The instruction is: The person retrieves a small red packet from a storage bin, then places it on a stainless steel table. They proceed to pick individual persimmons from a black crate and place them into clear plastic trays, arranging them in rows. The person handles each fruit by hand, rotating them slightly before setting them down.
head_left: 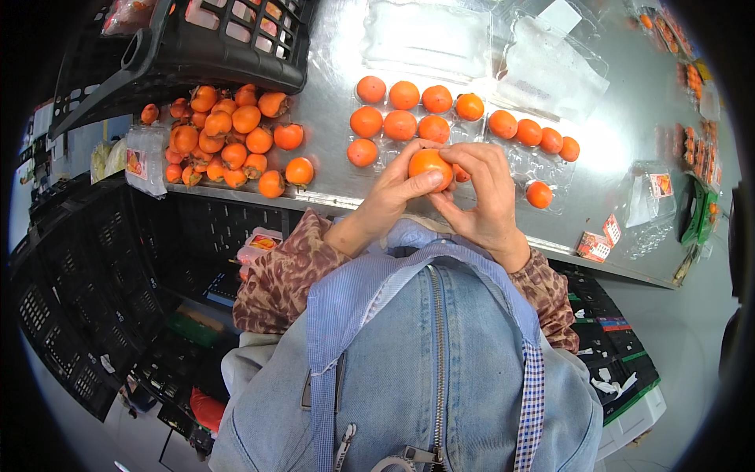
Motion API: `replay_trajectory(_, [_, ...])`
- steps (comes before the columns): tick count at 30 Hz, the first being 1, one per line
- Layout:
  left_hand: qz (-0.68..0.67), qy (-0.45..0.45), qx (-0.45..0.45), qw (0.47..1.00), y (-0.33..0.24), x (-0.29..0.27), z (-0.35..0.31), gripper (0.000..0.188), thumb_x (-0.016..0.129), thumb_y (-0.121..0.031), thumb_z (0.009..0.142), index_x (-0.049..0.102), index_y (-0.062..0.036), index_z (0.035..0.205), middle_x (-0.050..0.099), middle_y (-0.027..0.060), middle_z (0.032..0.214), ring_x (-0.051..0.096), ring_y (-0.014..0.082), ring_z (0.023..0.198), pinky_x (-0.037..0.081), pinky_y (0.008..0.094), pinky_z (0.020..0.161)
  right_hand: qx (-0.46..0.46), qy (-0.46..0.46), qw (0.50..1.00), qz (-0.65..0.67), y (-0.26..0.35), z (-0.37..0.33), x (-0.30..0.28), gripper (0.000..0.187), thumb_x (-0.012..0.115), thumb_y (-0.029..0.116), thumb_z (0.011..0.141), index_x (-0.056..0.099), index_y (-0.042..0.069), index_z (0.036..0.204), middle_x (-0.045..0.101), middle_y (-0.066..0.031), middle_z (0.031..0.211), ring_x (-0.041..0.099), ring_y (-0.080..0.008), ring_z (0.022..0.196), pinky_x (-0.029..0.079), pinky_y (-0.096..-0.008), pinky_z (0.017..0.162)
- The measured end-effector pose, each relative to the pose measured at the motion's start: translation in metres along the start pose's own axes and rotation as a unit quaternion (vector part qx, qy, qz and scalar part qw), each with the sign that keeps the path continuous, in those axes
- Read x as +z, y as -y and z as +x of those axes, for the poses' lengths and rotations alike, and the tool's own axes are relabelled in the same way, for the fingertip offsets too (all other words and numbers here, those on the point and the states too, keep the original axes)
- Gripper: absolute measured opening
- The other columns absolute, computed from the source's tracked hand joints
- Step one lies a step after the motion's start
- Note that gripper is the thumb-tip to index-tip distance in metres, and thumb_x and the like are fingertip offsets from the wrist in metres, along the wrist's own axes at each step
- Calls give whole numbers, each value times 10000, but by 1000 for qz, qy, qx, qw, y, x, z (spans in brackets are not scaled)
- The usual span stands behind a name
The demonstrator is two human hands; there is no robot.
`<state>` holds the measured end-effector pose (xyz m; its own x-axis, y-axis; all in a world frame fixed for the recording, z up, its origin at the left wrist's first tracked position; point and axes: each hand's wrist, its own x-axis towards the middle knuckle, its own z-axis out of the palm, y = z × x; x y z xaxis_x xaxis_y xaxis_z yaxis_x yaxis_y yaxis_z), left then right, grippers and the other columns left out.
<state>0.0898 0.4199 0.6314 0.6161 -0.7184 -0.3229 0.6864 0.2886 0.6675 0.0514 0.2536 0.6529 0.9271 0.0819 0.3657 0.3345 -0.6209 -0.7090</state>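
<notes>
Both my hands hold one orange persimmon (429, 165) just above the near edge of a steel table (621, 134). My left hand (392, 197) grips it from the left with the thumb across its front. My right hand (481, 193) closes on it from the right. Right behind the fruit lies a clear plastic tray (384, 154) with several persimmons set in rows. A second clear tray (525, 161) to the right holds several more.
A loose pile of persimmons (232, 141) lies at the table's left, below a black plastic crate (197, 47). Empty clear trays (472, 39) sit at the back. Small label cards (596, 242) lie near the right front edge. Black crates (94, 291) stand stacked under the table.
</notes>
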Motion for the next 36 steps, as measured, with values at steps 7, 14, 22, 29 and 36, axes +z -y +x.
replay_trajectory(7, [-35,7,-17,999,2,-4,-1,476,593,-199,862,423,-17,1267,533,110,1063,566,198,990,461,335,894,4,6,1000,-14,1,1,-1,477,805,87,621,615,34,1055,615,-103,1031,593,-289,921,483,-392,788])
replay_trajectory(14, [-54,5,-35,998,3,-6,1,470,575,-230,848,449,-12,1245,543,116,1040,563,213,988,457,350,898,27,18,999,-11,0,2,0,448,790,96,653,611,30,1058,615,-114,1013,591,-303,909,476,-397,793])
replay_trajectory(22, [-42,-17,-37,998,7,-5,1,468,572,-206,849,435,-26,1258,544,111,1040,560,204,985,452,342,897,37,26,999,-6,-1,0,0,462,779,86,652,605,31,1077,612,-118,1029,591,-303,926,472,-396,797])
replay_trajectory(29, [16,-11,3,1000,7,-3,-1,517,599,-183,819,406,-51,1280,534,96,1041,553,180,983,438,319,893,27,20,999,8,-3,-3,2,502,755,48,626,592,34,1101,604,-122,1057,590,-306,944,471,-401,805])
replay_trajectory(36, [13,2,13,1000,5,-2,0,520,593,-189,838,392,-53,1299,525,96,1075,551,178,1000,434,317,905,21,19,1000,2,-3,-3,2,500,759,56,621,601,43,1095,606,-109,1053,590,-300,939,468,-404,804])
